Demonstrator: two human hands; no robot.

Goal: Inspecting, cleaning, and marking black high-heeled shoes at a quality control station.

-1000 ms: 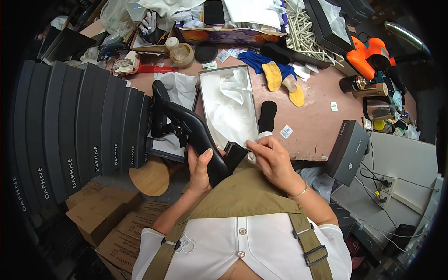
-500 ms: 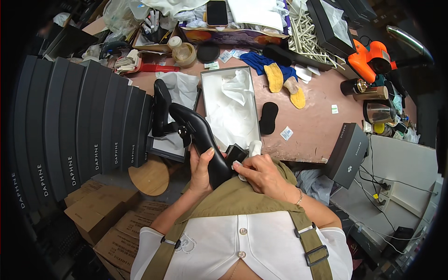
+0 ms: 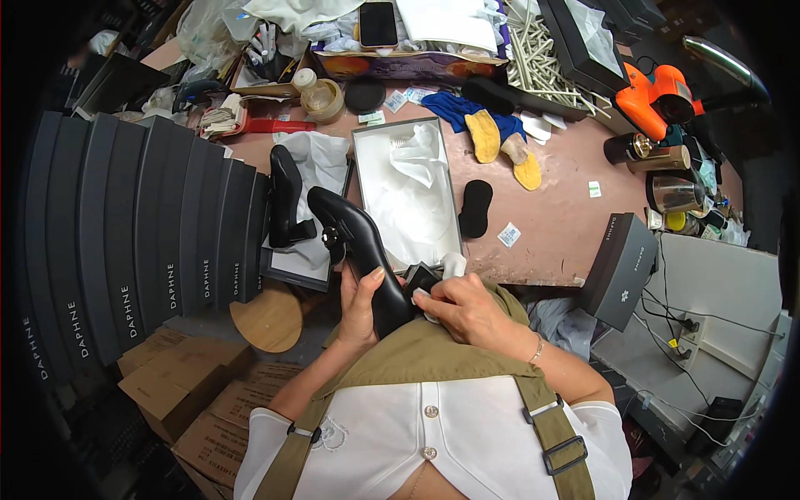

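Note:
My left hand (image 3: 360, 310) grips a glossy black heeled shoe (image 3: 357, 233) around its side, with the toe pointing up and away to the left. The shoe has a dark ornament on its edge and its rear end rests by my lap. My right hand (image 3: 477, 315) pinches a white cloth (image 3: 453, 265) against the block heel (image 3: 421, 279); part of the cloth is hidden under the fingers. Ahead, a second black shoe (image 3: 286, 187) lies on white tissue in a dark box (image 3: 296, 275). Beside it stands an open box part (image 3: 457, 179) lined with white tissue (image 3: 404, 221).
Dark shoe boxes (image 3: 142, 242) stand stacked at the left, above cardboard cartons (image 3: 179, 379) and a round wooden stool seat (image 3: 267, 317). A black insole (image 3: 476, 208), yellow pads (image 3: 483, 137) and an orange heat gun (image 3: 654, 100) lie rightward. Another box (image 3: 618, 271) sits at the table's right edge.
The view has shifted slightly. My hands keep almost the same hold on the shoe and the cloth, with the right fingers still at the heel.

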